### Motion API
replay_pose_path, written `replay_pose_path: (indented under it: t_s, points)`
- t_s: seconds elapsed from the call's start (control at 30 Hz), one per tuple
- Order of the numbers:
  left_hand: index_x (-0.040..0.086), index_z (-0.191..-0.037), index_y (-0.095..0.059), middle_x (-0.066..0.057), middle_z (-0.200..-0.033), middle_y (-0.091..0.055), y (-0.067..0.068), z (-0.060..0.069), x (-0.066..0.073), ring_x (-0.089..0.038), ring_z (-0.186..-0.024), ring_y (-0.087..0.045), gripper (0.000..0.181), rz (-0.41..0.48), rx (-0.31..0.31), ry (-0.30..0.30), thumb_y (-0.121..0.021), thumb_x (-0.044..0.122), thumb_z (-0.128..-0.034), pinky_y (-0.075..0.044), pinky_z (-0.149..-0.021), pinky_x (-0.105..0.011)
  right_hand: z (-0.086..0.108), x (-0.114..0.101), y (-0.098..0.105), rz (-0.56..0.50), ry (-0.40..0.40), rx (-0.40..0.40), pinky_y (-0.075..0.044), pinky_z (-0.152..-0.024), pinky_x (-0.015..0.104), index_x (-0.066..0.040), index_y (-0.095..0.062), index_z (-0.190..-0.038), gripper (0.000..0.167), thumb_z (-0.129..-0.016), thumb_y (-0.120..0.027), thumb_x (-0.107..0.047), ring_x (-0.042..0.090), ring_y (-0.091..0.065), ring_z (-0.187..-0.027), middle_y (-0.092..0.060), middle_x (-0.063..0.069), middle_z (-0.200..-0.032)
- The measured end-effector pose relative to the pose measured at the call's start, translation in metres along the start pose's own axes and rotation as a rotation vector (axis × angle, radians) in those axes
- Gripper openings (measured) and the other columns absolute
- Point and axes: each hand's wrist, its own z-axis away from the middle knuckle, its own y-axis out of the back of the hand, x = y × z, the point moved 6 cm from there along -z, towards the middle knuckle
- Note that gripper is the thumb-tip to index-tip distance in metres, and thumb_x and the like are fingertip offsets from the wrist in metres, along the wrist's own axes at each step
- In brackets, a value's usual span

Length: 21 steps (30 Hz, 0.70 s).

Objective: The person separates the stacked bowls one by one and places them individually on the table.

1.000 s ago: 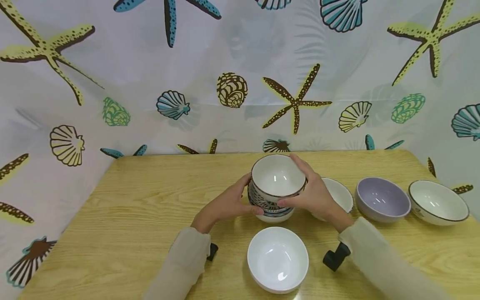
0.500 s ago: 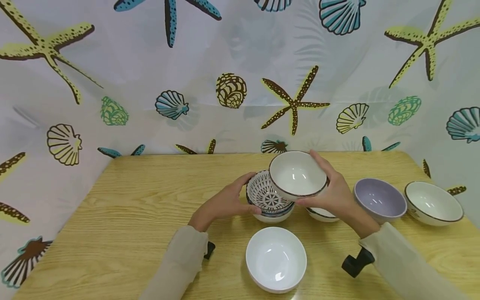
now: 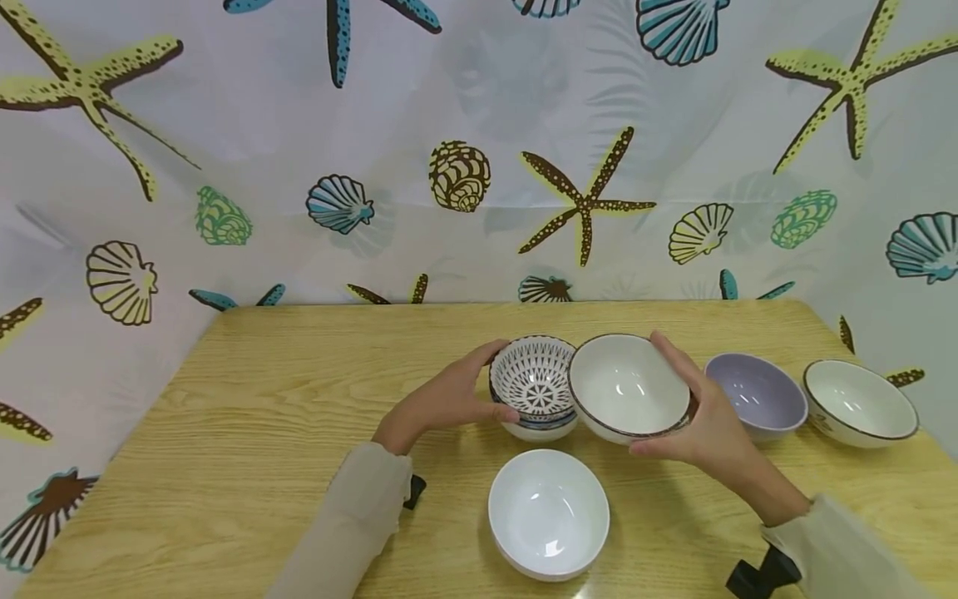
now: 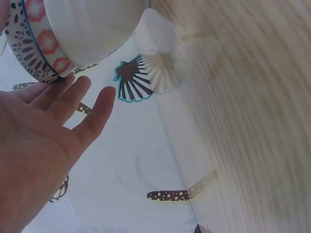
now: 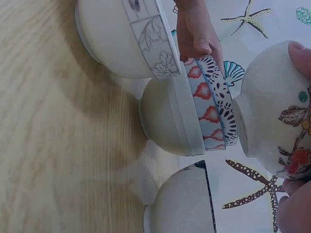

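Note:
In the head view my right hand (image 3: 711, 428) grips a white bowl with a dark rim (image 3: 629, 387) by its right side, thumb in front and fingers behind. The right wrist view shows flowers on its outside (image 5: 296, 116), raised off the table. My left hand (image 3: 445, 399) holds the left side of a bowl stack, its thumb in front. On top of the stack is a black-and-white patterned bowl (image 3: 533, 378), above a plain white bowl (image 3: 542, 433). A dark-rimmed bowl (image 5: 182, 201) stands on the table below the held one, hidden in the head view.
A white bowl (image 3: 549, 516) stands in front of the stack, with grey leaves on its outside in the right wrist view. To the right are a purple bowl (image 3: 756, 395) and a dark-rimmed white bowl (image 3: 861, 403). A shell-printed cloth (image 3: 419, 100) hangs behind the wooden table (image 3: 284, 399).
My right hand has lifted the dark-rimmed bowl off the stack, carried it right and lowered it somewhat, uncovering the patterned bowl. The left hand stays at the stack.

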Motion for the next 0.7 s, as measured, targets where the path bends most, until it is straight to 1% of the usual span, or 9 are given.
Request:
replay_pose_path:
  t_s: [0.13,0.17,0.2,0.23,0.33,0.43,0.5,0.57,0.7]
  points:
    - [0.008,-0.151,-0.023,-0.012,-0.154,-0.03,-0.001,0.0,0.0,-0.031,-0.142,-0.03,0.102,0.004,-0.004,0.002,-0.081,0.039,-0.0739,-0.029,-0.112,-0.052,0.011,0.002,0.002,-0.064,0.025,0.019,-0.038,-0.092,0.005,-0.01,-0.023,-0.152,0.118,-0.055,-0.087,0.007,0.001,-0.042,-0.123,-0.028,0.023,-0.152]
    - [0.008,-0.151,-0.023,-0.012,-0.154,-0.03,-0.001,0.0,0.0,-0.031,-0.142,-0.03,0.102,0.004,-0.006,0.004,-0.081,0.039,-0.0738,-0.029,-0.112,-0.052,0.014,0.003,0.003,-0.082,0.027,0.022,-0.039,-0.091,0.006,-0.011,-0.022,-0.152,0.119,-0.055,-0.087,0.009,-0.004,-0.041,-0.12,-0.028,0.023,-0.151]
    - [0.008,-0.151,-0.023,-0.012,-0.154,-0.031,-0.001,-0.001,0.001,-0.031,-0.142,-0.03,0.101,0.003,-0.007,0.005,-0.081,0.039,-0.0739,-0.029,-0.112,-0.051,0.017,0.004,0.004,-0.096,0.03,0.023,-0.039,-0.091,0.006,-0.011,-0.022,-0.152,0.119,-0.054,-0.086,0.01,-0.005,-0.041,-0.12,-0.028,0.023,-0.152]
    - [0.008,-0.151,-0.023,-0.011,-0.154,-0.031,-0.001,-0.001,0.001,-0.03,-0.142,-0.03,0.101,0.005,-0.009,0.01,-0.082,0.038,-0.0737,-0.028,-0.112,-0.051,0.02,0.006,0.004,-0.107,0.033,0.024,-0.039,-0.092,0.006,-0.011,-0.022,-0.152,0.119,-0.054,-0.085,0.012,-0.006,-0.041,-0.12,-0.028,0.019,-0.153]
    - [0.008,-0.151,-0.023,-0.012,-0.154,-0.031,-0.001,-0.001,0.001,-0.031,-0.142,-0.03,0.101,-0.004,-0.007,0.019,-0.081,0.038,-0.0741,-0.028,-0.112,-0.052,0.029,0.009,0.006,-0.166,0.06,0.02,-0.04,-0.092,0.007,-0.01,-0.021,-0.153,0.12,-0.054,-0.083,0.016,-0.004,-0.04,-0.123,-0.03,0.004,-0.154]
    - [0.01,-0.151,-0.023,-0.011,-0.154,-0.03,0.0,-0.001,0.0,-0.03,-0.142,-0.029,0.1,-0.007,0.0,0.04,-0.081,0.037,-0.0743,-0.028,-0.113,-0.051,0.036,0.012,0.009,-0.244,0.101,0.01,-0.042,-0.092,0.009,-0.007,-0.02,-0.152,0.12,-0.052,-0.08,0.021,-0.002,-0.04,-0.126,-0.031,-0.008,-0.152]
    - [0.011,-0.151,-0.023,-0.011,-0.154,-0.03,0.001,0.0,0.0,-0.03,-0.142,-0.029,0.1,-0.007,0.004,0.05,-0.081,0.036,-0.0746,-0.028,-0.113,-0.051,0.04,0.015,0.009,-0.296,0.115,-0.005,-0.044,-0.092,0.011,-0.004,-0.02,-0.152,0.119,-0.052,-0.077,0.024,-0.002,-0.04,-0.127,-0.032,-0.01,-0.151]
    - [0.011,-0.152,-0.023,-0.01,-0.154,-0.03,0.001,0.0,0.0,-0.03,-0.142,-0.029,0.1,-0.002,0.003,0.058,-0.081,0.036,-0.0749,-0.027,-0.113,-0.051,0.045,0.018,0.01,-0.325,0.119,-0.02,-0.044,-0.093,0.012,-0.001,-0.018,-0.151,0.119,-0.052,-0.076,0.026,-0.002,-0.04,-0.127,-0.03,-0.01,-0.152]
    - [0.011,-0.152,-0.022,-0.011,-0.154,-0.031,0.0,0.0,-0.001,-0.03,-0.142,-0.029,0.1,0.004,-0.001,0.066,-0.081,0.036,-0.0754,-0.028,-0.112,-0.052,0.054,0.023,0.01,-0.347,0.116,-0.039,-0.045,-0.093,0.014,0.001,-0.017,-0.151,0.118,-0.052,-0.076,0.026,-0.002,-0.041,-0.127,-0.029,-0.011,-0.153]
